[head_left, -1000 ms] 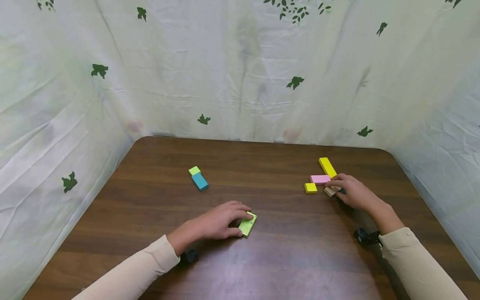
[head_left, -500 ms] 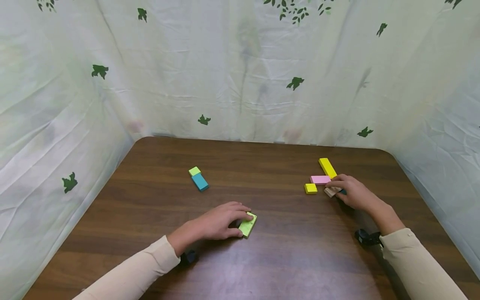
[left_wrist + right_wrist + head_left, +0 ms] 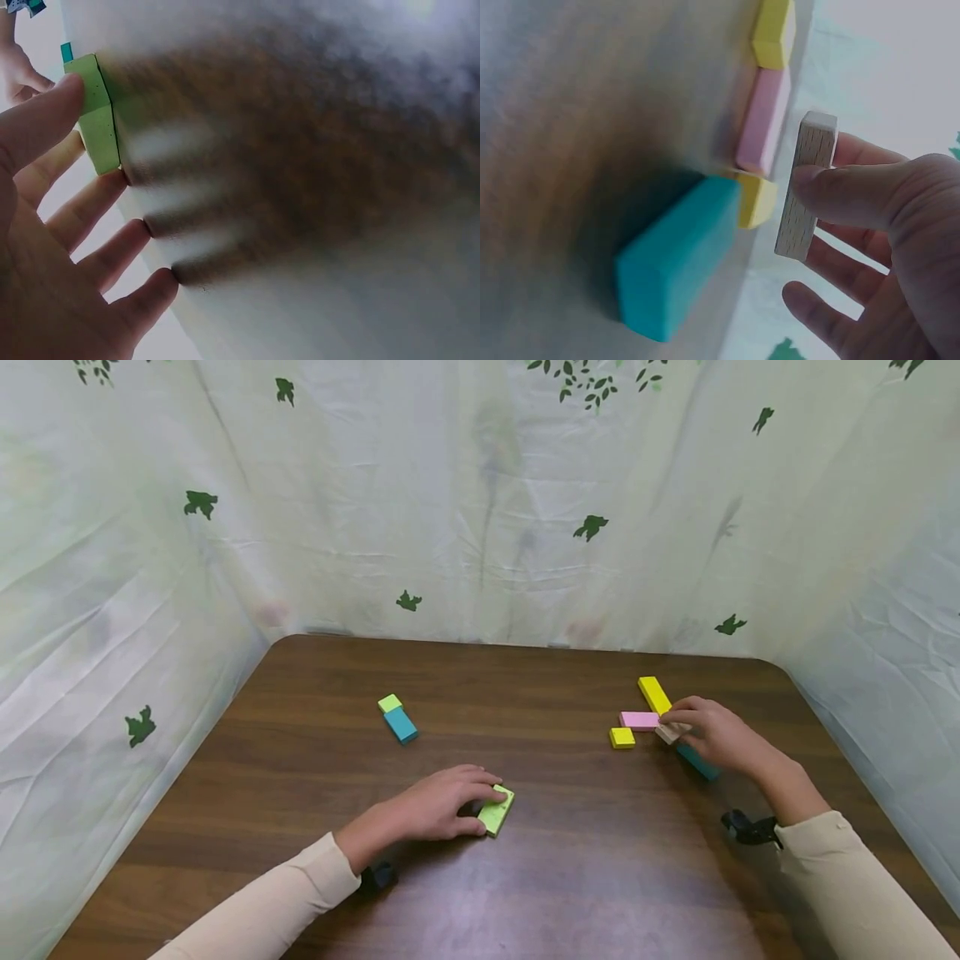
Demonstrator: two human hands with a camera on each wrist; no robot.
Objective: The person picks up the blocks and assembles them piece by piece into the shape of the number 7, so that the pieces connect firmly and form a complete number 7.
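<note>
On the table's middle lies a light green block [image 3: 497,811], its flat top dotted with small marks. My left hand [image 3: 442,802] pinches it between thumb and fingers, the other fingertips touching the tabletop in the left wrist view. Over the right side, my right hand [image 3: 716,735] holds a plain wooden block [image 3: 807,187] between thumb and fingers, raised off the table. Below that hand lies a teal block [image 3: 679,259]. A pink block [image 3: 639,721], a long yellow block [image 3: 654,695] and a short yellow block [image 3: 622,738] lie just left of and beyond it.
At the left, a small light green block [image 3: 389,702] touches a blue block [image 3: 401,725] end to end. The brown table [image 3: 480,681] is bordered at the back and sides by a pale curtain [image 3: 450,510] with green leaf prints.
My right hand has lifted the wooden block and shifted slightly right, uncovering more of the teal block. The left hand has stayed still on the light green block.
</note>
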